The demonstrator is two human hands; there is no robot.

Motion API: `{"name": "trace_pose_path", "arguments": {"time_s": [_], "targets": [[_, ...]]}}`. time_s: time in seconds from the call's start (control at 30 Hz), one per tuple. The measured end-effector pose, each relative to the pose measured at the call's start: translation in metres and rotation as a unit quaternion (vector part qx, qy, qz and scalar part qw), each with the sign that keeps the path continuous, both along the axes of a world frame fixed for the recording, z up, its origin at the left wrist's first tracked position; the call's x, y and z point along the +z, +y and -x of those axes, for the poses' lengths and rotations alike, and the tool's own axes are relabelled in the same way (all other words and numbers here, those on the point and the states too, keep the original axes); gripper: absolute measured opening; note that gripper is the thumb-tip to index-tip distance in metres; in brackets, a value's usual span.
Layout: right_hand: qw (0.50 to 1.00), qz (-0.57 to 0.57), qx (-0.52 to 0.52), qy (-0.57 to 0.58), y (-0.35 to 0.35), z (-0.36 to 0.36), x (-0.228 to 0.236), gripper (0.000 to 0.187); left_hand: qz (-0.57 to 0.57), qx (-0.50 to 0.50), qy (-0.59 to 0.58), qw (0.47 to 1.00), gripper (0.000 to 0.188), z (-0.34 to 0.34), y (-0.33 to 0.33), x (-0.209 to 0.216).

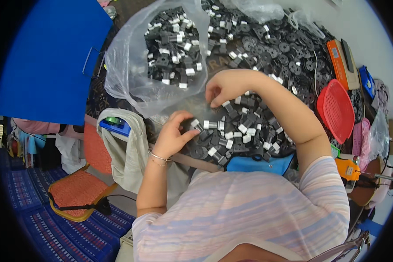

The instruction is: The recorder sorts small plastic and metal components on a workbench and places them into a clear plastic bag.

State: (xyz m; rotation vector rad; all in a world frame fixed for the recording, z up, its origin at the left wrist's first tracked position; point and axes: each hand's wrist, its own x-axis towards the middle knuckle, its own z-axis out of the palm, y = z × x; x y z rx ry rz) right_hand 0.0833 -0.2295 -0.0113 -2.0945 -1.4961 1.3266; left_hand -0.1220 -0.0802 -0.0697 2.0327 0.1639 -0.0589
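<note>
My left hand (172, 133) is at the near edge of the table, thumb and fingers closing round a black plastic part with a white end (198, 125). Farther off and to the right, my right hand (226, 85) is bent inward with curled fingers; what they hold, if anything, is hidden. It hovers beside a clear plastic bag (122, 74), which holds many of the same black-and-white parts (175, 48). Between my forearms lies a loose pile of these parts (244, 126), some touching a flat black disc (199, 152).
Many black discs (288, 52) cover the table's far right. A red basket (336, 111) and an orange scale (343, 63) stand there. A blue pouch (260, 164) lies before me. At left are a blue panel (52, 56), a draped grey cloth (133, 144) and a chair (78, 192).
</note>
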Motion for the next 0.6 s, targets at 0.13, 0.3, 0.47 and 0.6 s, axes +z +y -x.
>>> {"name": "trace_pose_path", "arguments": {"time_s": [0.13,0.3,0.47,0.6], "targets": [[0.957,-0.126,-0.022,-0.261,-0.029,0.022,-0.067,0.068,-0.143,-0.168,-0.054,0.974,0.079,-0.004,-0.015,-0.006],[0.953,-0.215,-0.092,-0.19,-0.05,0.015,-0.069,0.04,-0.161,-0.142,-0.045,0.976,0.084,0.0,-0.043,-0.025],[0.972,-0.18,-0.074,-0.135,-0.069,0.032,-0.047,0.054,-0.294,-0.144,-0.047,0.944,0.09,-0.003,-0.062,-0.031],[0.96,-0.067,-0.066,-0.263,-0.071,0.062,-0.052,0.064,-0.267,-0.169,-0.174,0.933,0.062,-0.022,-0.052,-0.044]]}}
